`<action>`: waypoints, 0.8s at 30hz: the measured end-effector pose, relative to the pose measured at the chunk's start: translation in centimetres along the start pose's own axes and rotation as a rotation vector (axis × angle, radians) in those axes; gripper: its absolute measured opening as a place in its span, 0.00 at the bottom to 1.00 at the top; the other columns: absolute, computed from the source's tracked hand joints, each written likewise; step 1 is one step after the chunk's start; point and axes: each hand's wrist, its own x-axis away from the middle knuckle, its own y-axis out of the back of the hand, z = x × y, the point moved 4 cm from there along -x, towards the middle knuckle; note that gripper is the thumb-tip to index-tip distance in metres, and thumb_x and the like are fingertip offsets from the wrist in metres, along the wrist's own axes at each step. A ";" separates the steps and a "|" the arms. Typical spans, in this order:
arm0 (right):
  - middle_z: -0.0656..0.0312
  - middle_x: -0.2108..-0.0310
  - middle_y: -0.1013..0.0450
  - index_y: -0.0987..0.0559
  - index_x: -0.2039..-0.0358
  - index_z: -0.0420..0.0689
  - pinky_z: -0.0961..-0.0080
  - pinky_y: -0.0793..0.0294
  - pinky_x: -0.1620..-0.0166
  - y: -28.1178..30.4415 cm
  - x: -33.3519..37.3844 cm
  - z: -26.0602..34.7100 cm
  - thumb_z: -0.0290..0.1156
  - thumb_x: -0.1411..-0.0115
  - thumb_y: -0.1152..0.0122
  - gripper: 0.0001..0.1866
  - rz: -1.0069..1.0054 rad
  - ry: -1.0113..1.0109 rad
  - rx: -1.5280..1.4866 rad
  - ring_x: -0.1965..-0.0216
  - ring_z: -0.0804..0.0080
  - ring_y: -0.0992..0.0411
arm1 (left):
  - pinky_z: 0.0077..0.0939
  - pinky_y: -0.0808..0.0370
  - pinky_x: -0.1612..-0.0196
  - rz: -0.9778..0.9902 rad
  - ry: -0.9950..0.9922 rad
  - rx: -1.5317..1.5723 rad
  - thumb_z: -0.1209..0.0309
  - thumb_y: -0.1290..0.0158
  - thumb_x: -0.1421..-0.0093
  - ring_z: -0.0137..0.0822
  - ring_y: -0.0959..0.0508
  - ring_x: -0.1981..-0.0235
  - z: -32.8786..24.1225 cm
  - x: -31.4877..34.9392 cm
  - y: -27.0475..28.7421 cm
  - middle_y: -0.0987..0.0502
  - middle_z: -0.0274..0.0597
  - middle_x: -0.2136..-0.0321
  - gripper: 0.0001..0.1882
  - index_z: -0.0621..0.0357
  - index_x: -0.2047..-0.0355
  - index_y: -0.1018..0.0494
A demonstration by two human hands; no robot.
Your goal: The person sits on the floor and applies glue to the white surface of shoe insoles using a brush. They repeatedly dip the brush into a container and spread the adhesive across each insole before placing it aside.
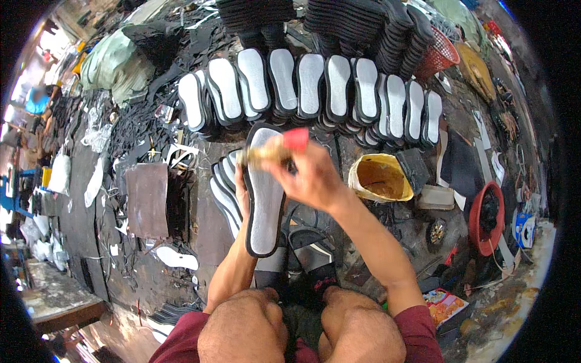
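Observation:
A black-edged shoe sole (264, 212) with a pale grey-white face is held up in front of me. My left hand (241, 184) is closed round its left edge, the fingers mostly hidden behind it. Over the sole's upper part, my right hand (316, 176) grips a brush (295, 140) with a red end; its yellowish part is smeared by motion. I cannot tell whether the bristles touch the sole. More white-faced soles (225, 196) lie overlapped behind my left hand. To the right of my right hand stands a yellow-rimmed container (407, 181) with brownish stuff inside.
Stacks of white-topped soles (310, 81) curve across the far side, with tall black stacks (345, 21) behind. A red basin (474, 225) and red basket (445, 54) are at right. Brown sheets (147, 199) lie at left, among black scraps (142, 133).

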 end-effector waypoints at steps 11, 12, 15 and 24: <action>0.52 0.60 0.21 0.24 0.55 0.36 0.75 0.18 0.62 0.3 3.6 -4.3 0.27 0.44 0.29 0.18 -0.213 -0.299 -0.185 0.62 0.66 0.19 | 0.46 0.20 0.52 0.001 -0.042 -0.355 0.37 0.56 0.36 0.48 0.19 0.55 -1.8 0.0 -0.1 0.23 0.54 0.49 0.41 0.59 0.38 0.35; 0.53 0.59 0.23 0.24 0.57 0.37 0.72 0.20 0.62 -0.3 5.7 -2.5 0.27 0.46 0.27 0.19 -0.198 -0.284 -0.133 0.61 0.65 0.21 | 0.46 0.20 0.53 0.030 -0.056 -0.388 0.37 0.56 0.36 0.49 0.19 0.56 -2.6 -1.2 0.8 0.23 0.55 0.50 0.41 0.60 0.38 0.35; 0.54 0.62 0.23 0.25 0.61 0.42 0.65 0.22 0.56 -1.8 11.6 1.3 0.25 0.47 0.27 0.16 -0.066 -0.310 -0.327 0.60 0.60 0.22 | 0.50 0.25 0.51 0.159 0.024 -0.229 0.40 0.55 0.35 0.54 0.23 0.54 -4.2 -2.6 3.4 0.26 0.59 0.49 0.40 0.62 0.37 0.37; 0.57 0.61 0.22 0.22 0.61 0.41 0.70 0.22 0.59 5.8 11.7 2.7 0.24 0.45 0.29 0.12 -0.040 -0.428 -0.303 0.62 0.67 0.22 | 0.48 0.22 0.52 0.125 0.187 -0.071 0.35 0.54 0.37 0.54 0.21 0.54 -0.5 -2.2 5.8 0.26 0.62 0.48 0.44 0.62 0.37 0.37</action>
